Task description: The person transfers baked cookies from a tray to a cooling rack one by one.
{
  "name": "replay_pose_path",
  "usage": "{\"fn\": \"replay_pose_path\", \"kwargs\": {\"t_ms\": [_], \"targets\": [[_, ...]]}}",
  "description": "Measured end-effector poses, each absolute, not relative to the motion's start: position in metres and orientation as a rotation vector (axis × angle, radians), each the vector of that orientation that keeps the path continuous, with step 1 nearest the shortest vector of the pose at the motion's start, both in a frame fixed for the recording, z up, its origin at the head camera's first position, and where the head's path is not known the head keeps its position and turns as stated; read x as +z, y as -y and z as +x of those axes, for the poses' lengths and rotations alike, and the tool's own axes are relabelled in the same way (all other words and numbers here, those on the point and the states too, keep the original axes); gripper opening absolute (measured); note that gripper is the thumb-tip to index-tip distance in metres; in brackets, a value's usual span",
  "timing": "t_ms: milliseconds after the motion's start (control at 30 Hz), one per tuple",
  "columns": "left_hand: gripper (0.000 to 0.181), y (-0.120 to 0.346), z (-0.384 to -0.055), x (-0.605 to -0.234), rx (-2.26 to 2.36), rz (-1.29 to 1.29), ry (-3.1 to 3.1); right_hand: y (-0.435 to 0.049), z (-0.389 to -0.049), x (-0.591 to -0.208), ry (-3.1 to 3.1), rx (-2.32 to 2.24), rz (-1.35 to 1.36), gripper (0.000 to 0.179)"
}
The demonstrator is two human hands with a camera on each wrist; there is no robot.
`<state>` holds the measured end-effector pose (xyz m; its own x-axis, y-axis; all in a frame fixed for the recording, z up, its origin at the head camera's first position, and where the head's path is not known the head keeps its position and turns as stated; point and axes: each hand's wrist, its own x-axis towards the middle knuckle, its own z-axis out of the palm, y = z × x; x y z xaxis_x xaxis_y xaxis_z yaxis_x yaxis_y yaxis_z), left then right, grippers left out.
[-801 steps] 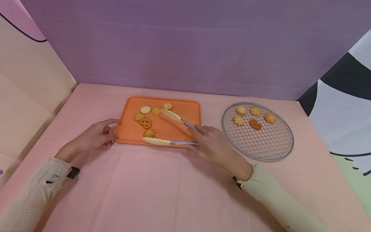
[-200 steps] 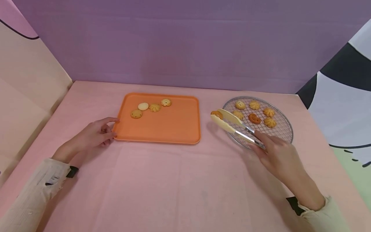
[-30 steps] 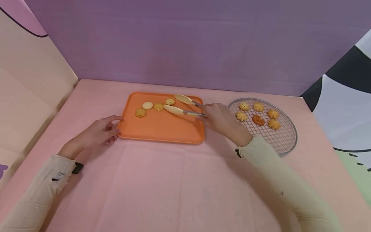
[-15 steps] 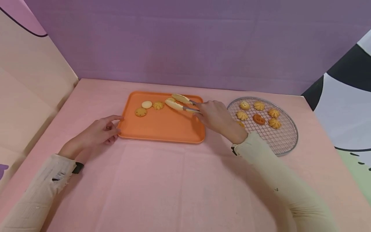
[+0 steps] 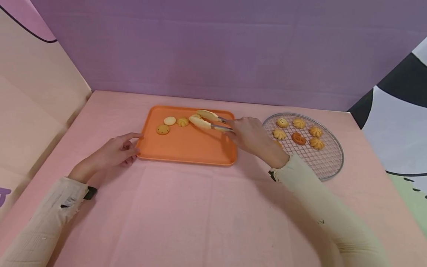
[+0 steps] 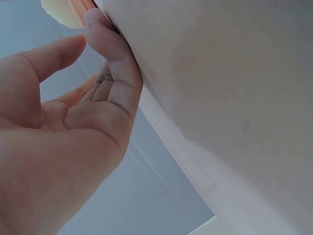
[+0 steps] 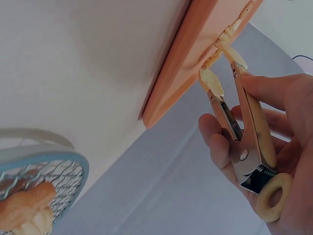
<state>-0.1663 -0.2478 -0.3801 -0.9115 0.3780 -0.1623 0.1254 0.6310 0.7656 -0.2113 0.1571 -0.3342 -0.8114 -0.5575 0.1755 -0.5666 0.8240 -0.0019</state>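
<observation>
Gripping tongs [image 5: 202,124]: curled right hand [image 5: 252,136]

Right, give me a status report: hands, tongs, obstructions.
Left hand touching orange tray. Right hand gripping tongs, tips either side of a cookie. Possible snag: fluted cookie close beside tips.

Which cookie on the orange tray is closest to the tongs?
The rightmost cookie on the tray, partly hidden between the tongs. The speckled cookie, plain pale cookie and ridged cookie all lie farther left, outside the tongs.
</observation>
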Motion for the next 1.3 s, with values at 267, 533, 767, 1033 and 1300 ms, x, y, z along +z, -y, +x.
{"fn": "replay_pose_path", "kwargs": {"t_ms": [267,533,767,1033,1300], "targets": [[0.054,0.248,-0.167,-0.381,1.15,0.405,-2.553,-0.164,-0.205,-0.333,2.781,0.126,0.915,0.028],[0.053,0.249,-0.167,-0.382,1.161,0.414,-2.544,-0.168,-0.2,-0.337,2.734,0.158,0.951,0.031],[0.055,0.25,-0.168,-0.383,1.162,0.422,-2.541,-0.176,-0.194,-0.34,2.703,0.169,0.937,0.033],[0.053,0.25,-0.168,-0.383,1.165,0.418,-2.539,-0.19,-0.184,-0.343,2.655,0.188,0.925,0.036],[0.054,0.249,-0.167,-0.382,1.157,0.421,-2.543,-0.202,-0.17,-0.343,2.621,0.165,0.887,0.034]]}}
